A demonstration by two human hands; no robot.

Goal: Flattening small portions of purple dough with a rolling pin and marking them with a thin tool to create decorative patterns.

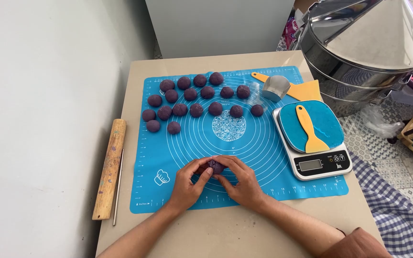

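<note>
A purple dough piece (215,166) sits on the blue baking mat (264,153) near its front edge, pinched between both hands. My left hand (189,185) cups it from the left with fingers curled onto it. My right hand (240,180) presses it from the right, thumb and fingers on the dough. Several finished purple dough balls (196,110) lie in rows at the mat's far left half.
A wooden rolling pin (110,168) and a thin metal rod (118,186) lie left of the mat. A kitchen scale (317,165) at right carries a blue plate and a yellow scraper (310,131). Behind it are a metal cutter ring (275,87) and a large steel steamer (369,48).
</note>
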